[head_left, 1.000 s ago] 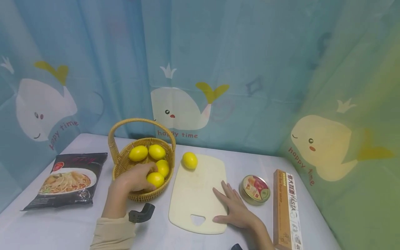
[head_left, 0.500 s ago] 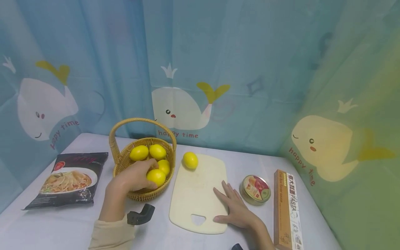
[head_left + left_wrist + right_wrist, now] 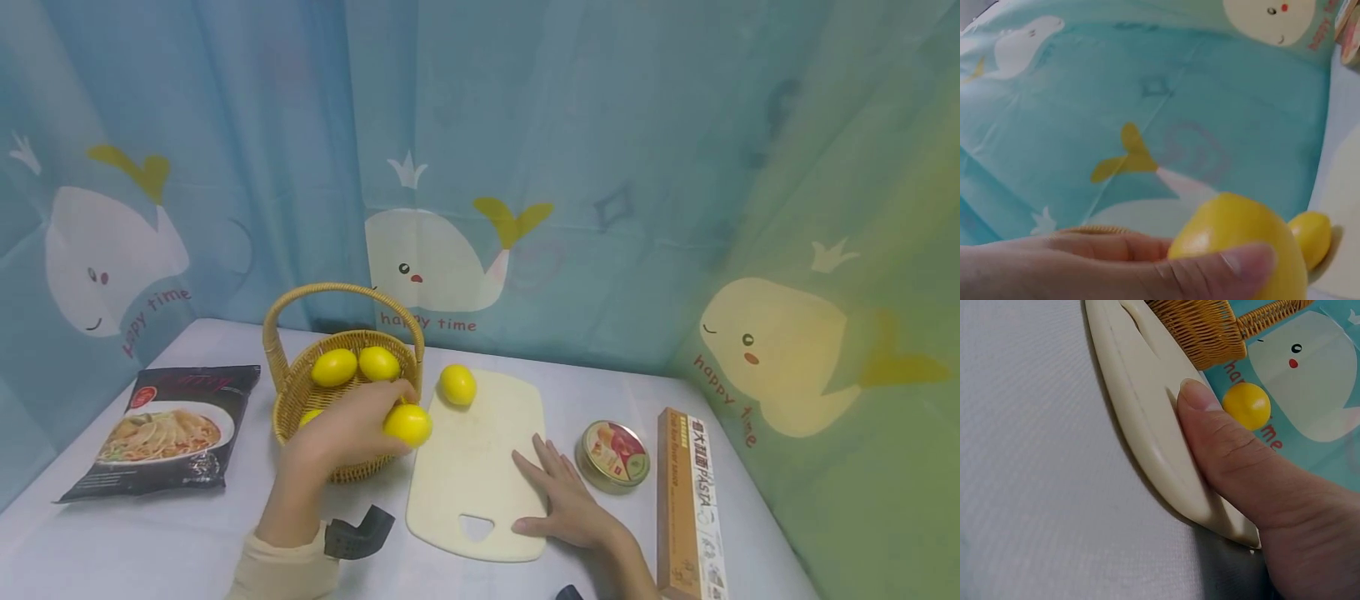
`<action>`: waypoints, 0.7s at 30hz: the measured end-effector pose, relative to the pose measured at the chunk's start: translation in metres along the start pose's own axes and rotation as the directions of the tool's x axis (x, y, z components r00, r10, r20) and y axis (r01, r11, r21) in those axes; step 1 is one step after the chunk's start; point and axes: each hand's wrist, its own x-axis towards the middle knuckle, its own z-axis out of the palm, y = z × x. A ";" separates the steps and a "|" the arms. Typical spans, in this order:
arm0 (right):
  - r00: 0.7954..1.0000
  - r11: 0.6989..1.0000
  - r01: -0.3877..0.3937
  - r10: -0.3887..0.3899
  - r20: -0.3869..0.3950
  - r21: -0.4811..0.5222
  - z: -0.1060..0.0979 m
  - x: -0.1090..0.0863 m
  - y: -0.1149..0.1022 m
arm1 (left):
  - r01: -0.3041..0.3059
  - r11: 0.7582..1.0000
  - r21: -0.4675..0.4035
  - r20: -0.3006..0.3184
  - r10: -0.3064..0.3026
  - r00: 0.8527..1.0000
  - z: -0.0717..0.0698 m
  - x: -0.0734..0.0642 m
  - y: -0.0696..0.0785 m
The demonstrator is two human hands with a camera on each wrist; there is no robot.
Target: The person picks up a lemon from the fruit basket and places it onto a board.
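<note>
My left hand (image 3: pixel 348 429) grips a yellow lemon (image 3: pixel 408 426) at the right rim of the wicker basket (image 3: pixel 348 475). In the left wrist view the thumb lies along the near side of this lemon (image 3: pixel 1238 228). Two lemons show at the basket's back, and part of another lemon (image 3: pixel 309 416) peeks out behind the left hand. On the far left corner of the cream cutting board (image 3: pixel 480 467) sits another lemon (image 3: pixel 457 385). My right hand (image 3: pixel 566 500) rests on the board's right edge with fingers spread; its thumb (image 3: pixel 1229 444) lies on the board in the right wrist view.
A black noodle packet (image 3: pixel 165 433) lies left of the basket. Right of the board stand a round tin (image 3: pixel 613 454) and a long pasta box (image 3: pixel 686 504). The basket's tall handle (image 3: pixel 330 287) arches above it. Curtains hang behind the table.
Earlier my left hand was inside the basket on a front lemon. Now it has lifted that lemon and moved right, to the rim. The right hand stays in place.
</note>
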 end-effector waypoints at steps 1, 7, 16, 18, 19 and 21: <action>1.000 1.000 0.001 -0.001 0.003 0.000 0.000 0.000 0.000 | -0.005 1.000 -0.002 0.001 0.005 1.000 0.002 0.001 0.002; 1.000 1.000 -0.019 0.019 0.007 -0.015 0.001 0.001 0.001 | -0.075 0.997 -0.010 0.004 0.075 0.997 0.017 0.012 0.008; 0.998 0.998 -0.057 0.057 0.011 -0.012 0.000 0.001 0.000 | -0.173 0.985 -0.029 0.034 0.174 0.984 0.050 0.035 0.007; 0.998 0.998 -0.059 0.059 0.012 -0.010 0.000 0.001 -0.001 | -0.179 0.984 0.006 0.036 0.179 0.983 0.058 0.039 0.006; 0.998 0.998 -0.058 0.058 0.012 -0.011 0.000 0.001 -0.001 | -0.177 0.984 0.027 0.036 0.176 0.984 0.062 0.041 0.006; 0.998 0.998 -0.056 0.056 0.013 -0.010 0.000 0.001 -0.001 | -0.166 0.983 0.073 0.030 0.165 0.986 0.069 0.044 0.005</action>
